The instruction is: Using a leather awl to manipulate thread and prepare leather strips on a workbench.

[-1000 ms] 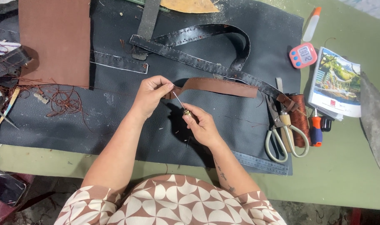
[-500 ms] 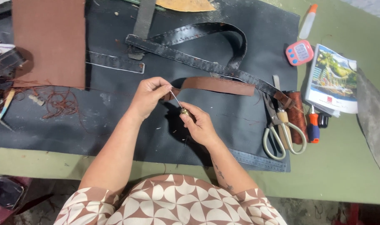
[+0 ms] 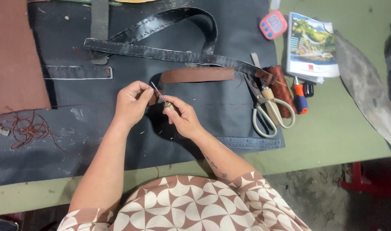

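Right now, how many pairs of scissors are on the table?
1. The scissors lie on the right edge of the dark mat, right of the right hand that holds a needle tool. Others may be hidden outside the view.

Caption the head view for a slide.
Right hand holds an awl to a brown strap pinched by the left hand.

A green tabletop [image 3: 332, 141] is seen across the frame. A large dark leather sheet [image 3: 229, 115] is spread over its left and middle. At upper right, a pink timer [image 3: 273, 25], a booklet [image 3: 310, 45] and a grey leather piece [image 3: 367, 90] are laid directly on it.
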